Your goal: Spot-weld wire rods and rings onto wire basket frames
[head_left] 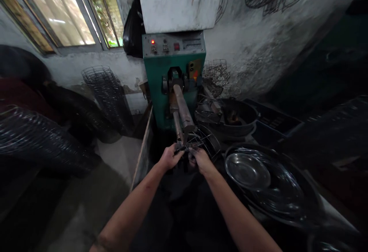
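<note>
A green spot-welding machine (155,79) stands in front of me, its two long arms reaching toward me one above the other. At the near end of the upper arm (184,110), a round wire frame (207,139) sits around the tips. My left hand (170,157) pinches a small dark part at the frame's near edge, just left of the tips. On the right of them, my right hand (200,159) has its fingers closed on the same near edge. Shadow and the fingers hide the exact contact with the tips.
To the right, a wide basin (310,190) holds shiny round rings and a metal dish (247,171). Behind it is a dark round pan (244,123). Stacked wire baskets (106,95) lean at the left. White foam (179,7) rests atop the machine; a board edge (142,148) runs left of me.
</note>
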Demonstrator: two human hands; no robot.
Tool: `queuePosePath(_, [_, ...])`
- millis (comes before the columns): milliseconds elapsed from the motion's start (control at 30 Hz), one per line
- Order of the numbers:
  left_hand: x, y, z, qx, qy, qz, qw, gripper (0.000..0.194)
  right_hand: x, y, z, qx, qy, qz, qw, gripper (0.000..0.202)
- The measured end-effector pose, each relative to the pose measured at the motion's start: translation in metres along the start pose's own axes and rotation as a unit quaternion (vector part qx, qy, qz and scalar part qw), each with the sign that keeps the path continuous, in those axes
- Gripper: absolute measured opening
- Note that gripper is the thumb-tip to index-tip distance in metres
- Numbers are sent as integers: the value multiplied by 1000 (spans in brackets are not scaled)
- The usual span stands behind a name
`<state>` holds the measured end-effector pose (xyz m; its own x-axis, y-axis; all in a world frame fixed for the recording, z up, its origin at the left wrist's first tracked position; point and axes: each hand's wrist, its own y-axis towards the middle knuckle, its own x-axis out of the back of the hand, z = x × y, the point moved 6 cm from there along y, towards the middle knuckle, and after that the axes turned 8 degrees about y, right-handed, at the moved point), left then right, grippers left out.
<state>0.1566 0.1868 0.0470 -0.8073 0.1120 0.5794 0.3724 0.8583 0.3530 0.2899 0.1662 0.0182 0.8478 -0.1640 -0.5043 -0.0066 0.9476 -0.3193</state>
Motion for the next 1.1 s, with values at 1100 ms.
queuePosePath(1100, [-8, -19, -11, 40, -22, 9, 999, 15, 19, -22, 7, 23, -145, 10, 989, 27])
